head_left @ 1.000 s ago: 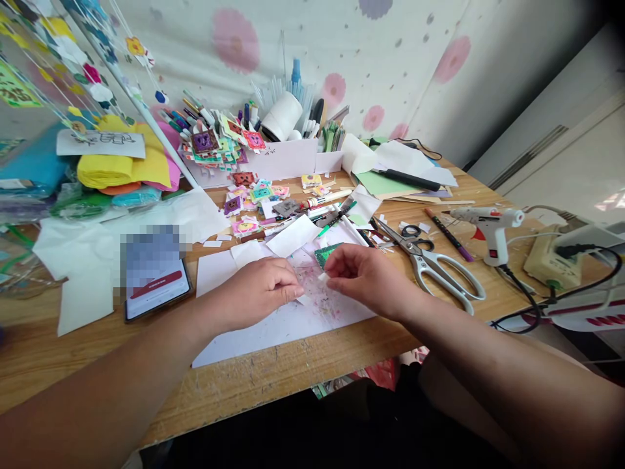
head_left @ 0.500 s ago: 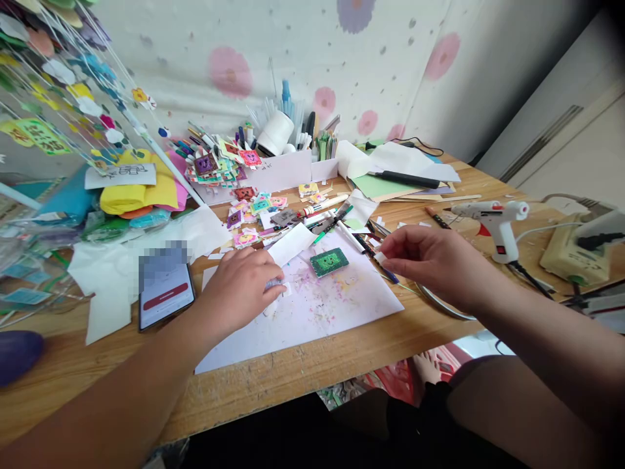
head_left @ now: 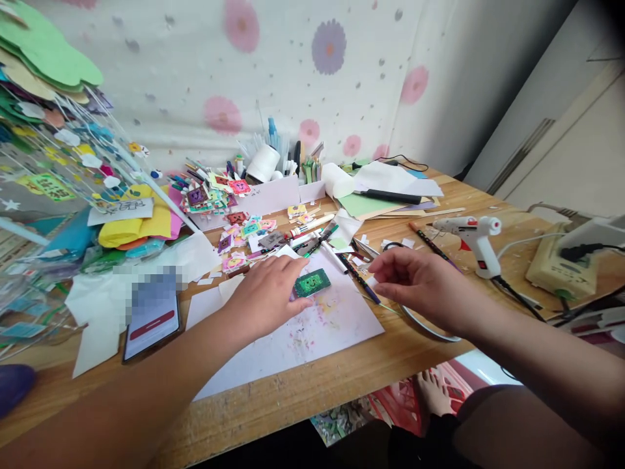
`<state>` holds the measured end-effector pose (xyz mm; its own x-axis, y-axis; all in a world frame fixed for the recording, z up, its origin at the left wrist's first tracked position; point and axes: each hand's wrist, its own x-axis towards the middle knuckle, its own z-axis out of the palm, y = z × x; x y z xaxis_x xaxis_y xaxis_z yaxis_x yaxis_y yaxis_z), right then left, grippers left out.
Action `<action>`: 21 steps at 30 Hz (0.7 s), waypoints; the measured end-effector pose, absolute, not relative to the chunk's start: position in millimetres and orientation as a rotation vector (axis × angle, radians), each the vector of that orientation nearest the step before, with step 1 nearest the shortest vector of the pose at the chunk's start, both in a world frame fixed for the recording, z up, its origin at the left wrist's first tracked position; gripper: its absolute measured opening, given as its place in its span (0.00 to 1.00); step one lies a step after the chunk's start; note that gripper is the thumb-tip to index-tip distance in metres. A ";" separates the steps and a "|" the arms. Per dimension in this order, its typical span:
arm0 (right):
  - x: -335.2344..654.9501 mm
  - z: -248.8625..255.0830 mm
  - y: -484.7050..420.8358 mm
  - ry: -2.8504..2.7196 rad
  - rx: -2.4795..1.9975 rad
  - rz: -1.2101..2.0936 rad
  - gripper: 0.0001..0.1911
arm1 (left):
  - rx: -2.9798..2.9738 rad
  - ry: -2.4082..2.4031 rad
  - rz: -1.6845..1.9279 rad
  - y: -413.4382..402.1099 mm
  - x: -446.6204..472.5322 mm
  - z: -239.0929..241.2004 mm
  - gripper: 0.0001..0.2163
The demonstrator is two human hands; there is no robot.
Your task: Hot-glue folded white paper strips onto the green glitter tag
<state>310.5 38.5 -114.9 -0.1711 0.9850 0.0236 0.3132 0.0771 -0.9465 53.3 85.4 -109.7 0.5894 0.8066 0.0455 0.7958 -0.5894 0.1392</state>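
Note:
My left hand (head_left: 273,292) reaches over the white paper sheet (head_left: 342,326), thumb and fingers apart around the left end of a small green card (head_left: 312,283) with a bright green drawn middle. Whether the fingertips touch the card is hard to tell. My right hand (head_left: 413,279) hovers to the right of the sheet, its fingers curled in. A small white paper piece (head_left: 372,281) shows at its thumb and index fingertips. Beneath these lies a dark pencil (head_left: 364,286). Colourful crumbs speckle the sheet.
A white glue gun (head_left: 478,238) and a power strip (head_left: 561,267) stand at the right. Several small decorated cards (head_left: 234,262) and pens crowd the sheet's far side. A phone (head_left: 152,326) lies left. A black-handled tool (head_left: 390,197) rests on papers behind.
My left hand has moved right and forward to the green card, away from the small pale thing at its fingers. The view has tilted up and turned slightly right.

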 end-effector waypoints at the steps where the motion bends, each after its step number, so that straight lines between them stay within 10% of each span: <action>1: 310.0 -114.7 37.5 -1.599 -1.322 1.129 0.05 | 2.715 1.376 0.136 87.4 60.9 -110.6 0.28; 21: 294.3 -124.5 41.3 -1.473 -1.303 1.246 0.09 | 2.755 1.361 -0.162 111.8 77.7 -116.4 0.21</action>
